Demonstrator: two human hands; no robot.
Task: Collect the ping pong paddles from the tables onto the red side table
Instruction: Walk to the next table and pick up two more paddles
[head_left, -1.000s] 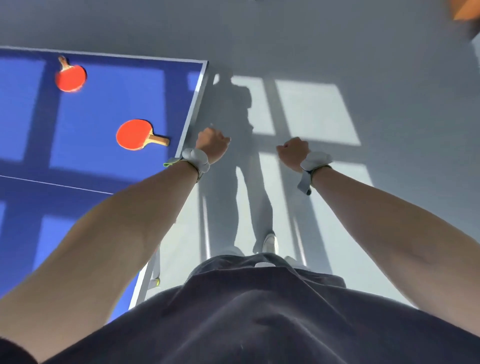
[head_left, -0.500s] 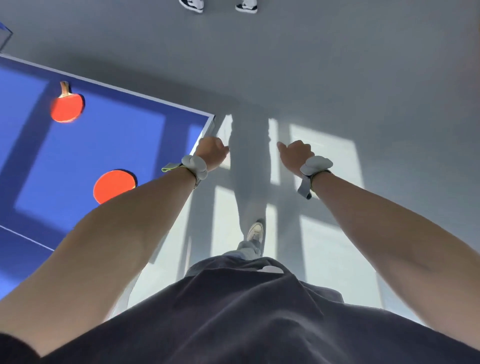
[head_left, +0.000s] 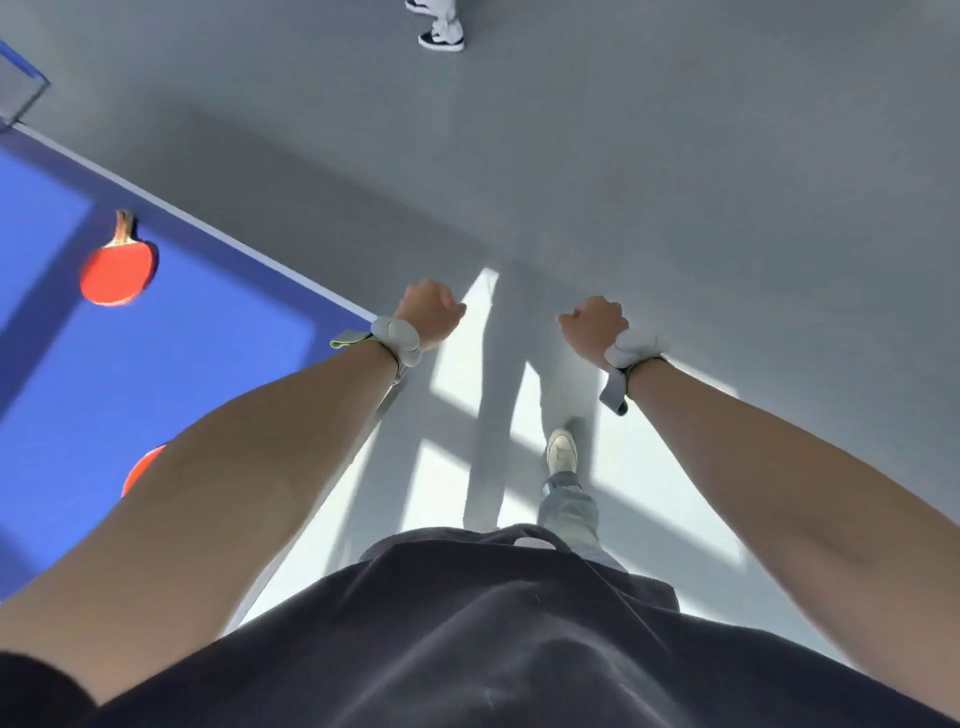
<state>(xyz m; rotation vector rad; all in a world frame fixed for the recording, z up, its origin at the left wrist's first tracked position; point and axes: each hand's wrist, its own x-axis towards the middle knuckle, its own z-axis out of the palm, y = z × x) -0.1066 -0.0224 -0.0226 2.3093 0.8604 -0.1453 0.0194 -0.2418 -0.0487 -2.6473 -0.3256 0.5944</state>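
A: How were the fingers (head_left: 453, 312)?

B: Curled together into a loose fist on both the left hand (head_left: 428, 312) and the right hand (head_left: 592, 325), and they held nothing. A pale padded band (head_left: 397, 340) wrapped each wrist.

A: And where were the paddles?

B: Both lay flat on the smooth blue tabletop (head_left: 182, 364) to the left. The far paddle (head_left: 118, 273) showed a round red rubber face, with its wooden handle pointing away. The near paddle (head_left: 143, 465) was only a red curve beside the left forearm, which hid the rest.

A: Where were the hands relative to them?

B: Well apart from them. The left fist hung by the tabletop's white-edged corner and the right over the matte grey floor (head_left: 675, 182).
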